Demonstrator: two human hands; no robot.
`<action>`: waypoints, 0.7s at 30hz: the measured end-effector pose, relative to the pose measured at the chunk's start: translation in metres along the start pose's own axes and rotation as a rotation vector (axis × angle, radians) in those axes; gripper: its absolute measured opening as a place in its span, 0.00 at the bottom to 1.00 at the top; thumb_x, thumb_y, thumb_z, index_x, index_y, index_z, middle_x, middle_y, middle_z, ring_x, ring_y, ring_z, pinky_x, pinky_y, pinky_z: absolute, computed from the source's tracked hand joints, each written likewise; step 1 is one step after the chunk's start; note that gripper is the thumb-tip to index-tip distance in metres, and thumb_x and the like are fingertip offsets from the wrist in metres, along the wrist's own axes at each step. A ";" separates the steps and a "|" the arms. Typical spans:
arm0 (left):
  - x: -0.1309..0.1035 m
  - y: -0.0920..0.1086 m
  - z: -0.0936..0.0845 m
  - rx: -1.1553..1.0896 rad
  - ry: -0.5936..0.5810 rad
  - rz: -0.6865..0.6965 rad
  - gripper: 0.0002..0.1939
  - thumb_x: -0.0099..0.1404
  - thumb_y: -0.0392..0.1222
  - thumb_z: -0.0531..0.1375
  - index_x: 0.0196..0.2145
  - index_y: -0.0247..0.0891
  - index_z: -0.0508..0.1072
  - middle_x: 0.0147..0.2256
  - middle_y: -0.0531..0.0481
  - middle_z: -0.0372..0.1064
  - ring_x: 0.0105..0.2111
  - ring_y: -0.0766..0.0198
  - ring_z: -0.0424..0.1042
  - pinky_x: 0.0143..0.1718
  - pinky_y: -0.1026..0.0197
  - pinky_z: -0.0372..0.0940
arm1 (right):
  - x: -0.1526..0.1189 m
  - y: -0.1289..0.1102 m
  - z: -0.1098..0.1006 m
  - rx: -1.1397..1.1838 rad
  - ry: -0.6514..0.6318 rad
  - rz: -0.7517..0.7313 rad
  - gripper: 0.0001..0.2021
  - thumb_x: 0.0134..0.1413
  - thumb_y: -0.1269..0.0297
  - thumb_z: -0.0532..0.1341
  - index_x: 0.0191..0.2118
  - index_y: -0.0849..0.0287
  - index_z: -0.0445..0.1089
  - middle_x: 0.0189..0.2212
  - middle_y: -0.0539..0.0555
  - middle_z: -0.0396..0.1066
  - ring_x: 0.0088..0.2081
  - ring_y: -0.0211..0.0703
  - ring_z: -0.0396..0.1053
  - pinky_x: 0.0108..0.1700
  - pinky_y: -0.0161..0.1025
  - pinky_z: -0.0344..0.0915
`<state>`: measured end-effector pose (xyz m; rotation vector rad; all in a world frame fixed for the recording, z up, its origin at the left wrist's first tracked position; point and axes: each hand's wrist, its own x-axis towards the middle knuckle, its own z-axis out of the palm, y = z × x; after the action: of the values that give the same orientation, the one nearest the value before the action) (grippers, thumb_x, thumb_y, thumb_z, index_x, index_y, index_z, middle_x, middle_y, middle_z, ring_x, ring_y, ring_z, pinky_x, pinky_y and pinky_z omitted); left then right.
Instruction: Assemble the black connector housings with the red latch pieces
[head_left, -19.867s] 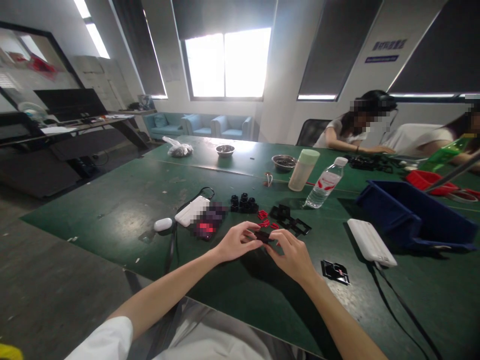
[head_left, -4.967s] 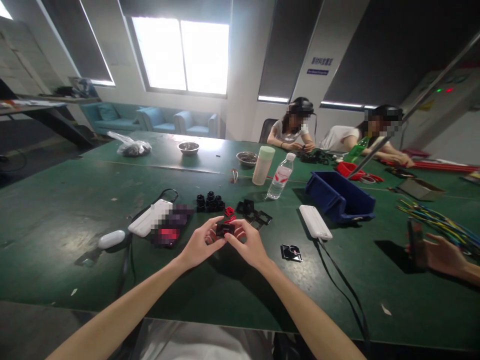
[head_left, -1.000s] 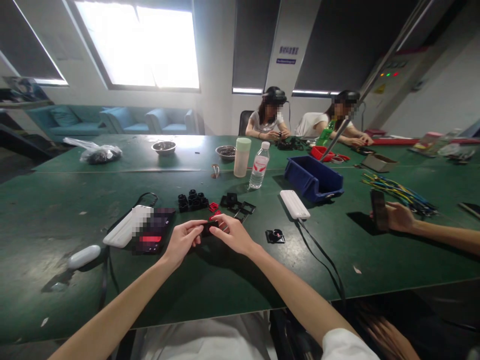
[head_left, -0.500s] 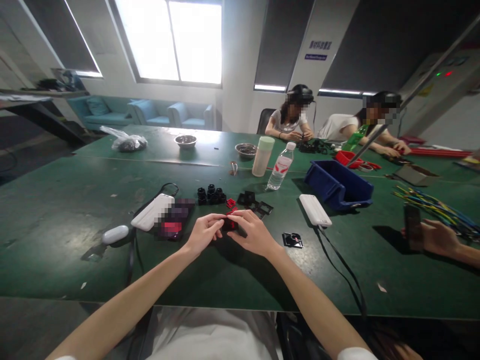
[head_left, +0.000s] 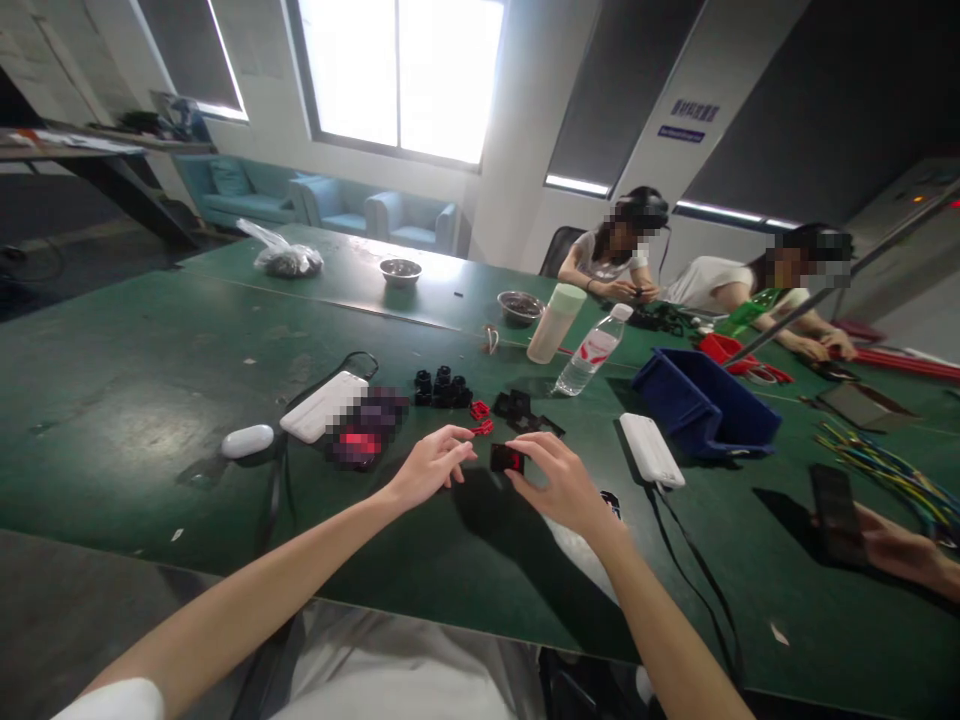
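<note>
Between the thumb and fingers of my right hand [head_left: 553,478] is a small black block with a red piece in it [head_left: 505,459], raised over the table. My left hand [head_left: 436,468] hovers to the left of the block, apart from it, with loosely spread fingers and nothing visible in them. Just beyond its fingertips lie small red plastic parts [head_left: 481,410]. Black cylindrical parts [head_left: 442,388] stand in a cluster farther back on the left. Flat black square parts [head_left: 517,408] lie beyond my right hand. My right wrist partly hides a small black-and-silver piece [head_left: 611,503].
On the left are a white power bank [head_left: 319,408], a blurred dark phone [head_left: 367,430] and a white case [head_left: 247,441]. To the right stand a water bottle [head_left: 592,352], a second power bank [head_left: 649,450] and a blue bin [head_left: 701,410]. Another person's hand [head_left: 900,545] holds a phone.
My hands have come apart. The black block with the red piece, earlier between both hands, is now in my right hand alone. The view has tilted and shifted.
</note>
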<state>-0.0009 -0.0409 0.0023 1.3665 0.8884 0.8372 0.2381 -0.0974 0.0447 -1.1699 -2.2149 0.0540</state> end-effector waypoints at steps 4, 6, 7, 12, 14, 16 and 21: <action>-0.003 -0.002 0.000 0.075 -0.027 0.032 0.20 0.67 0.51 0.63 0.51 0.36 0.73 0.38 0.46 0.78 0.25 0.67 0.73 0.21 0.68 0.63 | -0.019 0.014 -0.020 -0.058 0.016 0.088 0.16 0.65 0.66 0.63 0.58 0.50 0.71 0.48 0.58 0.77 0.50 0.56 0.76 0.52 0.55 0.75; -0.005 -0.002 0.001 0.115 -0.039 0.046 0.19 0.67 0.50 0.63 0.51 0.36 0.73 0.36 0.48 0.77 0.25 0.67 0.73 0.23 0.67 0.64 | -0.030 0.021 -0.028 -0.069 0.028 0.123 0.17 0.66 0.65 0.63 0.58 0.50 0.72 0.48 0.58 0.77 0.50 0.55 0.76 0.53 0.54 0.76; -0.006 -0.001 0.002 0.130 -0.042 0.050 0.18 0.67 0.49 0.63 0.50 0.36 0.74 0.36 0.48 0.76 0.26 0.67 0.74 0.24 0.67 0.65 | -0.035 0.024 -0.031 -0.075 0.036 0.130 0.16 0.67 0.64 0.63 0.58 0.50 0.72 0.48 0.59 0.77 0.50 0.55 0.76 0.53 0.54 0.76; -0.008 0.000 0.002 0.176 -0.046 0.050 0.17 0.67 0.48 0.63 0.49 0.36 0.74 0.35 0.48 0.76 0.26 0.67 0.74 0.26 0.65 0.67 | -0.053 0.037 -0.036 -0.127 0.074 0.136 0.14 0.67 0.64 0.63 0.57 0.52 0.73 0.48 0.59 0.78 0.50 0.56 0.75 0.53 0.55 0.75; -0.008 0.001 0.003 0.185 -0.043 0.051 0.17 0.66 0.48 0.63 0.48 0.36 0.74 0.35 0.48 0.76 0.26 0.66 0.74 0.26 0.65 0.67 | -0.057 0.039 -0.035 -0.135 0.086 0.148 0.14 0.67 0.64 0.63 0.56 0.53 0.73 0.48 0.59 0.78 0.50 0.56 0.75 0.53 0.55 0.74; -0.008 0.001 0.003 0.188 -0.043 0.052 0.17 0.66 0.49 0.63 0.48 0.36 0.74 0.34 0.48 0.76 0.26 0.66 0.74 0.27 0.65 0.67 | -0.060 0.040 -0.034 -0.138 0.089 0.161 0.14 0.67 0.64 0.63 0.56 0.53 0.73 0.47 0.59 0.78 0.49 0.56 0.75 0.53 0.55 0.74; -0.008 0.002 0.002 0.199 -0.048 0.053 0.17 0.66 0.49 0.63 0.47 0.36 0.75 0.34 0.48 0.77 0.26 0.65 0.74 0.26 0.65 0.67 | -0.067 0.040 -0.027 -0.160 0.063 0.206 0.15 0.66 0.64 0.63 0.56 0.53 0.73 0.47 0.59 0.78 0.49 0.57 0.76 0.52 0.55 0.74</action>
<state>-0.0024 -0.0485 0.0048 1.5830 0.9203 0.7684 0.3097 -0.1303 0.0205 -1.4640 -2.0681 -0.0754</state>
